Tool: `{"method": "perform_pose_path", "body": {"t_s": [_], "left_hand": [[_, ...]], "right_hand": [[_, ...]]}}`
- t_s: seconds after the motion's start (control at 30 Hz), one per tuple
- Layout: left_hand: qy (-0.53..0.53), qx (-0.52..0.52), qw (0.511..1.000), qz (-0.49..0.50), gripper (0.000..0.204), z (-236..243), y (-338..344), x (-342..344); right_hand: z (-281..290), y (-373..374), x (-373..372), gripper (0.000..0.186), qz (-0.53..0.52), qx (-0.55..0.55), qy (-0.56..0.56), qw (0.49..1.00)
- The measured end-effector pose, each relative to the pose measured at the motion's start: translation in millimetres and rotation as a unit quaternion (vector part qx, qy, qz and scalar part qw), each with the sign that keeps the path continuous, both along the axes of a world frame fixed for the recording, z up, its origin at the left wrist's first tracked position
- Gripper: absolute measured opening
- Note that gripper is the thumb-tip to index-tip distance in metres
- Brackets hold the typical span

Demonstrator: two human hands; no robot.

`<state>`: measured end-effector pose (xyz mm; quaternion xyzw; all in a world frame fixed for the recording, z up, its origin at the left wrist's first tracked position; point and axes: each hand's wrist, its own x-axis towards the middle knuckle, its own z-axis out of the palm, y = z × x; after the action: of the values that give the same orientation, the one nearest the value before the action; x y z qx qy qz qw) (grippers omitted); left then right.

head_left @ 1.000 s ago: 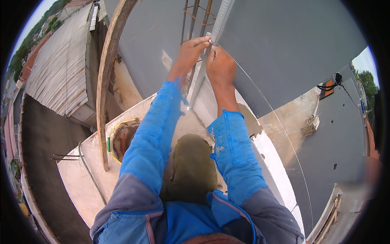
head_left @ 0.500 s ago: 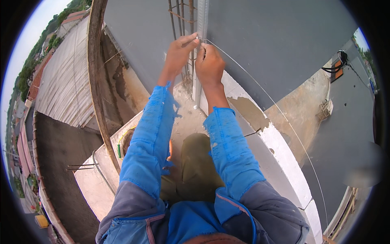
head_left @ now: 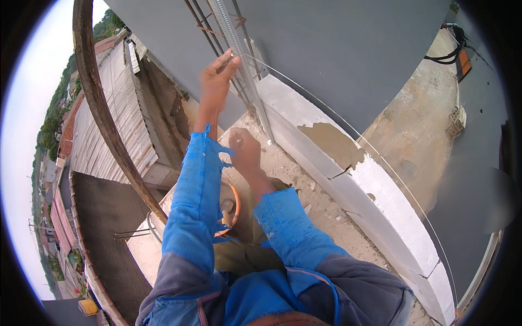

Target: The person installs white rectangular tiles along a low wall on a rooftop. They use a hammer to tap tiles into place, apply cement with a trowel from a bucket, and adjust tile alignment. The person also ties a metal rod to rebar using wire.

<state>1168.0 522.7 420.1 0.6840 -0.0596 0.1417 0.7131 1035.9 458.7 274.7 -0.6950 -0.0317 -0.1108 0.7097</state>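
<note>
My left hand (head_left: 215,87) is raised at an upright perforated metal strip (head_left: 232,38). Its thumb and forefinger pinch a tiny white bit, seemingly the end of a thin white string (head_left: 331,111). From the strip, that string runs off to the right and down along a low white block wall (head_left: 348,179). Lower down, apart from the strip, my right hand (head_left: 246,155) hangs near my left forearm, fingers curled in. It is slightly blurred, and what it holds, if anything, is hidden. Below it stands an orange-rimmed bucket (head_left: 237,206), partly covered by my sleeve.
Thin steel bars (head_left: 204,24) rise beside the strip, before a grey wall (head_left: 337,49). A wooden pole (head_left: 103,108) leans at left, with a corrugated roof (head_left: 111,111) and a drop beyond. Wet mortar (head_left: 331,144) patches the blocks. Bent rods (head_left: 133,233) stick out at lower left.
My right hand has left the strip and come down toward me. The left hand stays pinched at the strip. The view has turned, so the bucket and more of the block wall show.
</note>
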Motion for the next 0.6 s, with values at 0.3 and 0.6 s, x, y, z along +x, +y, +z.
{"method": "perform_pose_path", "body": {"t_s": [0.3, 0.6], "left_hand": [[0.032, 0.066, 0.996, 0.042, 0.065, 14, -29, -29], [0.108, 0.195, 0.973, 0.062, 0.051, -53, 26, -177]], "right_hand": [[-45, -8, 4, 0.032, 0.278, -0.21, 0.016, 0.937], [-8, -123, -25, 0.048, 0.419, -0.4, 0.15, 0.801]]}}
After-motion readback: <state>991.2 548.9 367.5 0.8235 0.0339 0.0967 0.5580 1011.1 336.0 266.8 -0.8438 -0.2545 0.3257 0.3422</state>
